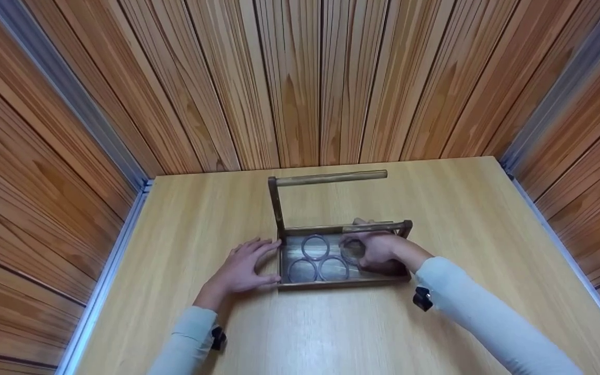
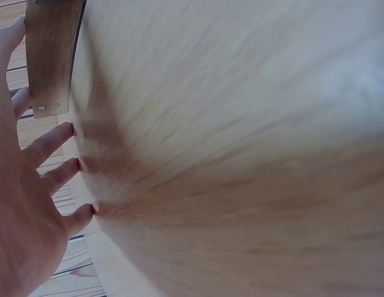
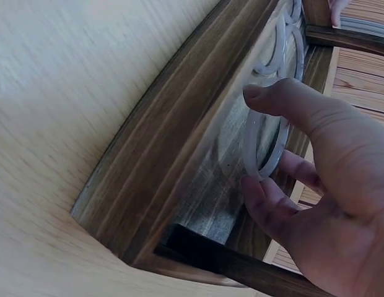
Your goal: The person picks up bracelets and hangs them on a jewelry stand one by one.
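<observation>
**Ring pinched over the tray: going in or coming out?**

Right hand's [image 1: 378, 247] thumb and fingertips are pinching a clear ring [image 3: 249, 148], right of the middle of the wooden tray [image 1: 344, 284], inside its rims. Three other rings [image 1: 315, 259] lie toward the left end, two along the front edge, one further back. Left hand [image 1: 245, 265] is spread, holding nothing, touching the left edge, probably steadying it. My read: mid-placement or mid-pickup, honestly can't tell which. If placing, lay it flat and let go; if lifting, keep the pinch and clear the rims.
</observation>
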A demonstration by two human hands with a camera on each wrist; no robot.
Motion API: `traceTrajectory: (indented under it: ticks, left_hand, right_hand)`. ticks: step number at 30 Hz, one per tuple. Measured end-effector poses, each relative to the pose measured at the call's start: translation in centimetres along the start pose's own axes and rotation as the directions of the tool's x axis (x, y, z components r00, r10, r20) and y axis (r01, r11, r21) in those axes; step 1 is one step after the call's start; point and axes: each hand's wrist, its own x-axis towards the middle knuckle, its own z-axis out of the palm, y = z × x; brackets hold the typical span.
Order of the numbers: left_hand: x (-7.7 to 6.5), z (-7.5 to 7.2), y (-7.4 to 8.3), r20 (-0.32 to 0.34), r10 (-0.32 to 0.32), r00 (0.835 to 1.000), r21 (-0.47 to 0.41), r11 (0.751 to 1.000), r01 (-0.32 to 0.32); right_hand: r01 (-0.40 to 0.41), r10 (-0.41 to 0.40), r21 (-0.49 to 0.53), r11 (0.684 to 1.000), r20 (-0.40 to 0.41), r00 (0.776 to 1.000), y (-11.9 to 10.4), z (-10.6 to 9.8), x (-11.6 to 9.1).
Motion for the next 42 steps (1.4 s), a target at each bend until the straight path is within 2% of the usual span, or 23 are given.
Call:
traceTrajectory:
  ticks: [10, 19, 29, 37, 42]
  left_hand:
    - [-0.2, -0.1, 0.2, 0.005, 0.0, 1.0, -0.004, 1.0, 0.0]
    - [-0.1, -0.2, 0.0, -0.006, 0.023, 1.0, -0.001, 1.0, -0.023]
    - [-0.1, 0.1, 0.0, -0.013, 0.017, 1.0, -0.008, 1.0, -0.017]
    - [-0.2, 0.1, 0.1, 0.0, -0.003, 1.0, -0.002, 1.0, 0.003]
    - [-0.1, 0.0, 0.1, -0.009, 0.004, 1.0, -0.007, 1.0, -0.004]
  right_hand:
    - [-0.057, 0.055, 0.076, 0.995, 0.035, 0.998, -0.6, -0.3, -0.3]
    - [0.02, -0.019, 0.052, 0.998, -0.028, 0.999, -0.7, -0.7, -0.4]
    - [0.088, -0.086, 0.095, 0.992, -0.029, 0.996, -0.6, -0.1, -0.8]
    - [0.065, -0.07, 0.146, 0.987, 0.03, 0.997, -0.5, 0.1, -1.5]
    - [0.066, -0.071, 0.153, 0.986, 0.031, 0.997, -0.5, 0.2, -1.7]
